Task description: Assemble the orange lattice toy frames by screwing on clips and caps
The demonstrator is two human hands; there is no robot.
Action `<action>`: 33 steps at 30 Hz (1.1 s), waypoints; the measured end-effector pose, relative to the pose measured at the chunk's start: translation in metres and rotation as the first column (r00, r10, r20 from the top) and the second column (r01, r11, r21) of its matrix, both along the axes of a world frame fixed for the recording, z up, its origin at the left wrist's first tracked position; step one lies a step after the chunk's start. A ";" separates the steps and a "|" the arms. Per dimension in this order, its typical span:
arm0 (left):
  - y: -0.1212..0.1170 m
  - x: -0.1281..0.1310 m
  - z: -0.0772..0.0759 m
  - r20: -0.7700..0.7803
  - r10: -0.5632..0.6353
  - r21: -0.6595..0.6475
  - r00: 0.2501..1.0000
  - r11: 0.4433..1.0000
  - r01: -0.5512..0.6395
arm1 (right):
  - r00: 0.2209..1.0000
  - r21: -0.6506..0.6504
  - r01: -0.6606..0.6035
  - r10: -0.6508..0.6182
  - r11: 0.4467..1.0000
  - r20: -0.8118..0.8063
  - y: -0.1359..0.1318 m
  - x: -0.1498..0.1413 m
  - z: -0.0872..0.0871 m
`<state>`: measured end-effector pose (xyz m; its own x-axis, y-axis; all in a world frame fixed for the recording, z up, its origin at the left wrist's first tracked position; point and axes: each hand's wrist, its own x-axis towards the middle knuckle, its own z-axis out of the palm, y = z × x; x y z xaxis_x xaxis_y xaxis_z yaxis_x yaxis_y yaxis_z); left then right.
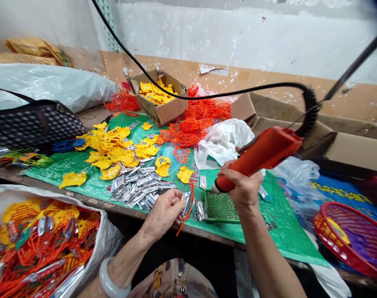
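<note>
My right hand (246,188) is wrapped round an orange electric screwdriver (266,149), tilted with its nose pointing down-left. The nose is over the left part of a green tray (227,220) with a grid of small holes. My left hand (163,213) pinches an orange plastic frame (191,203), seen nearly edge-on, together with a shiny silver strip (186,203). A second silver piece (200,210) lies between that hand and the tray. Left of my fingers is a pile of silver strips (138,188), with yellow plastic pieces (114,147) heaped behind it.
A white sack (109,236) of yellow and orange parts stands lower left. Behind are a cardboard box (171,111) of yellow pieces, orange frames (194,120) and a white cloth bag (228,138). A red basket (346,256) sits at right. The screwdriver's black cable (225,93) arches overhead.
</note>
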<state>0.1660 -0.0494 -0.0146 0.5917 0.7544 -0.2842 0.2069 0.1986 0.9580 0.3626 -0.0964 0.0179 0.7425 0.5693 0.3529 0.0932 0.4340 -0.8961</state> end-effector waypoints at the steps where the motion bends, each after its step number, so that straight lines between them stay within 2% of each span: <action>1: 0.000 0.001 -0.001 -0.001 0.005 -0.008 1.000 1.000 -0.005 | 1.000 0.030 -0.025 0.026 0.999 -0.016 -0.003 -0.002 0.007; 6: 0.001 0.008 -0.008 0.041 -0.037 -0.075 0.998 0.996 0.040 | 0.977 0.147 -0.197 0.207 0.969 -0.056 -0.021 -0.023 0.040; 10: 0.003 0.013 -0.009 0.031 -0.084 -0.087 0.996 0.992 0.087 | 0.949 0.177 -0.297 0.311 0.938 -0.051 -0.030 -0.044 0.049; 17: 0.005 0.016 -0.005 -0.020 -0.089 -0.022 0.996 0.996 0.089 | 0.942 0.125 -0.316 0.327 0.940 -0.075 -0.023 -0.061 0.041; 23: 0.007 0.016 -0.008 -0.011 -0.069 0.012 0.998 0.998 0.069 | 0.961 0.020 -0.273 0.273 0.962 -0.031 -0.016 -0.061 0.031; 33: 0.007 0.019 -0.014 0.013 -0.061 0.005 0.998 0.998 0.061 | 0.963 -0.013 -0.266 0.265 0.964 -0.049 -0.012 -0.059 0.023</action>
